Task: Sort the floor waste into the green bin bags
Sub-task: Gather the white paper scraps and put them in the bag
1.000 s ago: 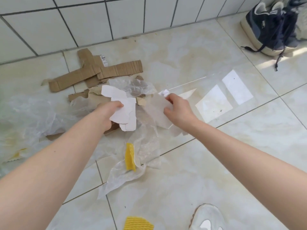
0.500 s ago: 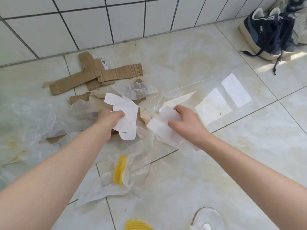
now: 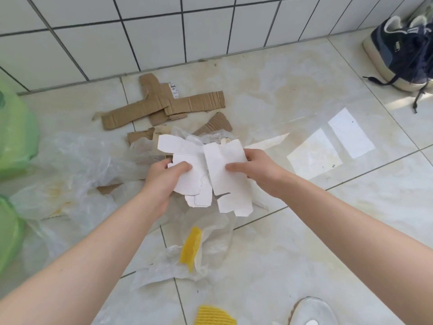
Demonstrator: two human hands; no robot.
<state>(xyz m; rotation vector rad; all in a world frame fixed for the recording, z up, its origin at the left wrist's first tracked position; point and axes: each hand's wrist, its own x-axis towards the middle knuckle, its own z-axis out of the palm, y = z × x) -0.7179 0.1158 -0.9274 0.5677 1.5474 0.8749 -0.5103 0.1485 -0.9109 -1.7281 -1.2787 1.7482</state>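
Above a pale tiled floor (image 3: 293,254), beside a white tiled wall, a person is holding torn white card pieces in both bare hands. The left hand (image 3: 164,177) is gripping one white card piece (image 3: 185,160), thumb pressed on top, its grip closed around the lower edge. The right hand (image 3: 255,167) is pinching a second white card piece (image 3: 229,184) the same way, thumb on its face, and the two pieces are meeting edge to edge between the hands.

Beneath them, crumpled clear plastic film (image 3: 77,158) is lying over brown cardboard strips (image 3: 164,106). A yellow sponge scrap (image 3: 191,247) is sitting in more film nearer the person. Two green bin bags (image 3: 16,127) are showing at the far left edge, well apart from the hands.

The card looks light and floppy, so a loose pinch could be letting a piece slide out while it is carried left. Film clinging to the card might also be dragged into the wrong bag.
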